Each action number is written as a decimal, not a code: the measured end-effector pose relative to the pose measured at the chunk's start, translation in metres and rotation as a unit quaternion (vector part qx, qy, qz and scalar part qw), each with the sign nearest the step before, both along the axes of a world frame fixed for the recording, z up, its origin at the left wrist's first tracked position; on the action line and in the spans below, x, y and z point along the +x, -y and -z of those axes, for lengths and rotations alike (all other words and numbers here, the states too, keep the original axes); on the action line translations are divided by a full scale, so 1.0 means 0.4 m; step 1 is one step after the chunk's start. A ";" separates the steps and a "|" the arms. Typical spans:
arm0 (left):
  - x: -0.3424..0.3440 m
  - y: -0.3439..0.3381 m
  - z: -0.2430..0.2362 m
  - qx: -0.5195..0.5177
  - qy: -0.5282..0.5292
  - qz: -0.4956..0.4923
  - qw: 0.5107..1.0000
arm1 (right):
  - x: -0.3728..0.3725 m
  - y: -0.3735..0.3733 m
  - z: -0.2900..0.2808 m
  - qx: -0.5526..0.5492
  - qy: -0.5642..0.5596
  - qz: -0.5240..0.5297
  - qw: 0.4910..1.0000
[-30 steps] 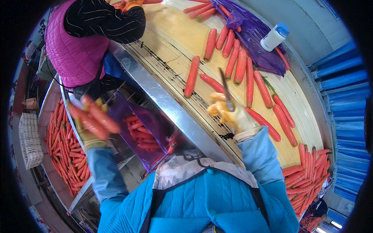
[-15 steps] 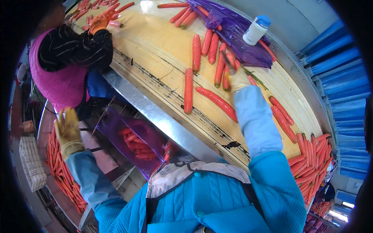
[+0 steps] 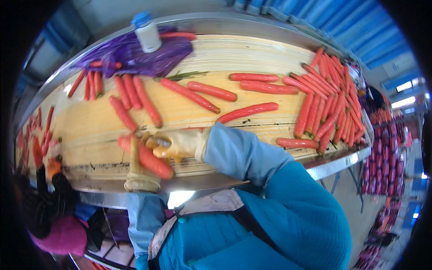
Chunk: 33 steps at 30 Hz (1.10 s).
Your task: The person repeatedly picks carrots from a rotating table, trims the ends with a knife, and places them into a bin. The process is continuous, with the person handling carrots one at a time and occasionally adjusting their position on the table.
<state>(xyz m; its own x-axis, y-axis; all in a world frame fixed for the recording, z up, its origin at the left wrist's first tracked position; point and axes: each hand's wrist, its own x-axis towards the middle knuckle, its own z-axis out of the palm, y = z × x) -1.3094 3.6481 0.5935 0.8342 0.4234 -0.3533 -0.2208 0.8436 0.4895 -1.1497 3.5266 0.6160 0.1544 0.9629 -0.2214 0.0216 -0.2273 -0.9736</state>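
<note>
Low over the near edge of the sorting table, my left hand [image 3: 137,168], in a pale yellow rubber glove, is closed around a thick orange-red carrot [image 3: 155,162]. The carrot slants down to the right and is blurred by motion. Right beside it, my right hand [image 3: 182,141], gloved the same way, has its fingers curled around a small knife, which the glove mostly hides and motion smears. Beyond my hands, several loose carrots [image 3: 191,95] lie on the boards. One curved carrot [image 3: 252,110] lies just past my right cuff.
A large carrot pile [image 3: 333,103] covers the table's right end. Purple plastic sheeting [image 3: 173,54] lies at the far left under a white bottle [image 3: 148,38] with a blue cap. A co-worker in a pink vest [image 3: 60,236] handles carrots at the left. A metal rim [image 3: 103,198] borders the table.
My view has swung to the right. My left hand has come from the left, off the table, onto a carrot. My right hand has drawn back from the loose carrots to beside my left.
</note>
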 end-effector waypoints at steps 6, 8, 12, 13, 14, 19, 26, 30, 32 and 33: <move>0.054 0.012 0.036 0.007 0.016 0.035 0.999 | 0.443 0.251 -0.034 -0.076 0.418 0.184 0.886; 0.061 -0.017 0.053 0.008 0.056 0.113 0.992 | 0.637 0.369 -0.027 -0.268 0.530 0.288 0.751; 0.057 -0.083 0.098 0.030 -0.049 0.144 0.988 | 0.755 0.586 0.086 -0.263 0.612 0.336 0.666; 0.055 -0.097 0.105 0.045 -0.084 0.145 0.985 | 0.746 0.611 0.108 -0.232 0.648 0.324 0.649; 0.056 -0.102 0.111 0.058 -0.055 0.134 0.988 | 0.734 0.623 0.117 -0.233 0.628 0.295 0.681; 0.071 -0.086 0.075 0.037 -0.081 0.040 0.995 | 0.512 0.572 0.059 -0.210 0.569 0.166 0.777; 0.069 -0.095 0.008 -0.146 -0.077 -0.052 0.985 | 0.144 0.353 0.087 0.020 0.546 -0.006 0.838; 0.044 -0.146 0.035 -0.171 -0.030 -0.147 0.974 | 0.099 0.292 0.125 -0.007 0.607 -0.056 0.793; 0.042 -0.161 0.044 -0.176 -0.016 -0.178 0.968 | 0.129 0.277 0.128 -0.015 0.678 -0.092 0.729; 0.043 -0.163 0.044 -0.178 -0.013 -0.188 0.966 | 0.158 0.268 0.125 -0.068 0.683 -0.113 0.718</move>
